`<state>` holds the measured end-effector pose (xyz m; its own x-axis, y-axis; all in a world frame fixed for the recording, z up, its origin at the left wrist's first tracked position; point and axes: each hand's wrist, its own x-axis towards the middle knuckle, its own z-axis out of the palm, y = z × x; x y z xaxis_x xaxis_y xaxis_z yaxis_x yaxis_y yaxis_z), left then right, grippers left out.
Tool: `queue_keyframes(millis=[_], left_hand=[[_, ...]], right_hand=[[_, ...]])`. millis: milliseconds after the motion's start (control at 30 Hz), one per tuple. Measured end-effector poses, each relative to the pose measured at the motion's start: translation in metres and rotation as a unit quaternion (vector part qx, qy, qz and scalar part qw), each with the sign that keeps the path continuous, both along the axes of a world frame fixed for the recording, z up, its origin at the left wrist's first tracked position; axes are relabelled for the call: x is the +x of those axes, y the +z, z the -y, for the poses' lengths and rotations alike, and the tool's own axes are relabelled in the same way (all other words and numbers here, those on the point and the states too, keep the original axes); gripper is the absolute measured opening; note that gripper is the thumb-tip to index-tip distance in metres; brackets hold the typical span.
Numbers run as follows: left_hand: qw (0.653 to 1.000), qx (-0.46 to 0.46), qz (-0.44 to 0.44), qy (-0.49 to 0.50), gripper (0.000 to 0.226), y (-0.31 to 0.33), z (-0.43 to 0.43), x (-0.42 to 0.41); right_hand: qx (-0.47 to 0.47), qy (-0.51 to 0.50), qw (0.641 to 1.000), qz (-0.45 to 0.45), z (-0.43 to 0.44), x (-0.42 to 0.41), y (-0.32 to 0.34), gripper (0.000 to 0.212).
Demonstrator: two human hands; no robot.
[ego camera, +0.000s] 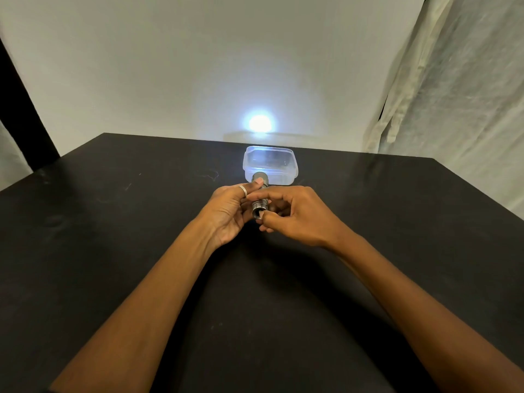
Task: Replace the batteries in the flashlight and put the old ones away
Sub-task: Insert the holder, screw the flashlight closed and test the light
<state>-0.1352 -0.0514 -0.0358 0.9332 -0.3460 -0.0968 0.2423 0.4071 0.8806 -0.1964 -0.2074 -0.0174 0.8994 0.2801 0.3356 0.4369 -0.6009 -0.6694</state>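
Note:
A small dark metal flashlight [260, 195] points away from me above the black table [113, 222]. It is lit and throws a bright spot [259, 123] on the white wall. My left hand [230, 211], with a ring on one finger, grips the flashlight's barrel from the left. My right hand [295, 215] holds the tail end, with the thumb pressed on the rear cap. Just beyond the flashlight's head stands a clear plastic container [270, 164] with no lid on it. What lies inside it is too faint to tell. No loose batteries are visible.
The table's far edge meets the white wall just behind the container. A pale curtain [453, 95] hangs at the right. A dark post [19, 109] stands at the left.

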Motion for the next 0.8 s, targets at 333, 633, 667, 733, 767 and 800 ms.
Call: queue_keyframes(millis=[333, 633, 667, 733, 767, 800], left_hand=[[1.0, 0.002, 0.002, -0.002, 0.033, -0.0046, 0.0002, 0.0054], [1.0, 0.004, 0.0, -0.001, 0.027, -0.0038, 0.0013, 0.0055], [1.0, 0.004, -0.002, -0.003, 0.021, -0.0035, 0.0013, 0.0056], [1.0, 0.004, -0.005, -0.004, 0.014, -0.0032, 0.001, 0.0056], [1.0, 0.004, -0.005, -0.004, 0.013, -0.0028, 0.0009, 0.0051], [1.0, 0.004, -0.005, -0.003, 0.013, -0.0024, 0.0008, 0.0047]], right_hand=[[-0.017, 0.008, 1.0, 0.017, 0.0013, -0.0002, 0.0013, 0.042], [-0.025, 0.003, 0.999, 0.033, 0.0024, 0.0024, 0.0005, 0.038], [-0.027, 0.003, 0.999, 0.034, 0.0023, 0.0023, 0.0005, 0.038], [-0.03, 0.002, 0.999, 0.04, 0.0008, 0.0015, -0.0002, 0.037], [-0.031, -0.001, 0.999, 0.044, 0.0003, 0.0014, -0.0008, 0.036], [-0.031, -0.002, 0.998, 0.046, -0.0003, 0.0017, -0.0015, 0.036]])
